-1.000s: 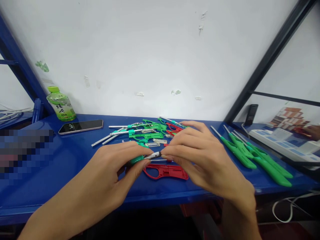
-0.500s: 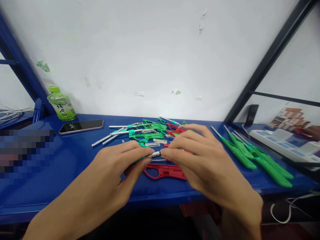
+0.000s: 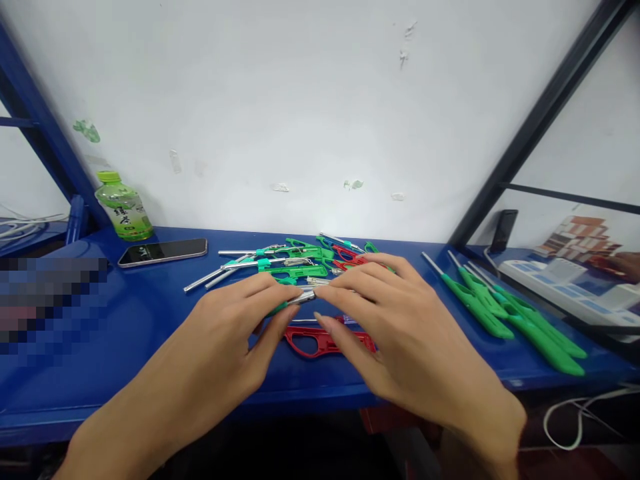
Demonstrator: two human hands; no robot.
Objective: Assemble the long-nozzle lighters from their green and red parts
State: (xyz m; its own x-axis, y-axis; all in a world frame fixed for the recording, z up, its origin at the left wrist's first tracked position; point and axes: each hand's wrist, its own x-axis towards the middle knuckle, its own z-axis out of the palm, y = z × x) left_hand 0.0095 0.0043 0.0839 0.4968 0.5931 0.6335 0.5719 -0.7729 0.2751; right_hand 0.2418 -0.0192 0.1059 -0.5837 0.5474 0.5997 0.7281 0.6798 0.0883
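Observation:
My left hand [image 3: 240, 333] pinches a small metal lighter tube [image 3: 302, 298] between thumb and fingers. A teal part shows at its near end, partly behind the fingers. The fingertips of my right hand [image 3: 385, 320] touch or nearly touch the tube's far end, with the thumb spread away below. A red lighter handle shell [image 3: 320, 341] lies on the blue table under both hands. Just above it, a thin metal shaft with a purple end [image 3: 349, 320] is partly covered by my right hand. Behind the hands lie several green lighter shells [image 3: 300, 272] with metal tubes.
On the left stand a green-capped drink bottle [image 3: 123, 207] and a phone [image 3: 163, 253] lying flat. Several green lighters [image 3: 525, 327] rest on the right side of the table. Beyond the dark frame is a white power strip [image 3: 565, 287]. A white wall closes the back.
My right thumb has dropped away from the fingers, so the hand has opened. The tube in my left hand has risen and tilted slightly.

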